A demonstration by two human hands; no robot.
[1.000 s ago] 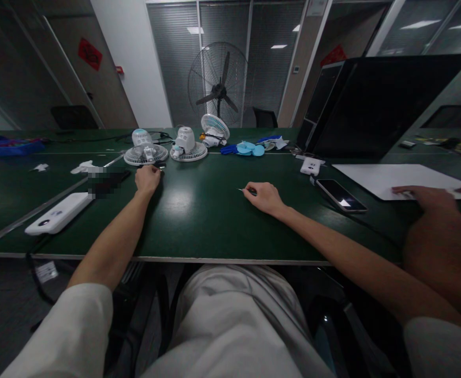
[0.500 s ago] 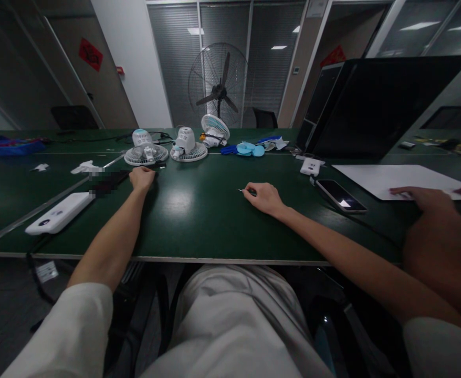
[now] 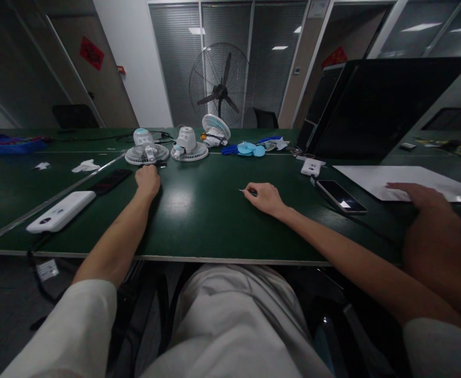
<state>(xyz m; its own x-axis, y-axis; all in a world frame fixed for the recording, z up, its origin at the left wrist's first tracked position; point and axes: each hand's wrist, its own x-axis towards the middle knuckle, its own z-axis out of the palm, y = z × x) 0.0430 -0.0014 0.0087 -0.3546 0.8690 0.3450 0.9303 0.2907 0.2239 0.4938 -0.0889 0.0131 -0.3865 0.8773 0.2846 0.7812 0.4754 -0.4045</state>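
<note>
plainly, the curled right hand (image 3: pixel 265 196) pinches a slim, dark, metal-tipped tool (image 3: pixel 253 192) beyond the flat green worktop's (image 3: pixel 199 231) near edge; the left hand (image 3: pixel 147 179) is curled, its hold unclear.

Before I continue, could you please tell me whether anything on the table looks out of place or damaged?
Two things stand out. The light-blue blade piece lies loose on the green table, apparently not mounted on anything. Also, the middle small fan seems to rest face-down rather than upright. No spill is visible; damage I cannot judge.

slim tool (image 3: pixel 253 192) partly hidden, co-worker's arm (image 3: pixel 439 231) cropped
</note>
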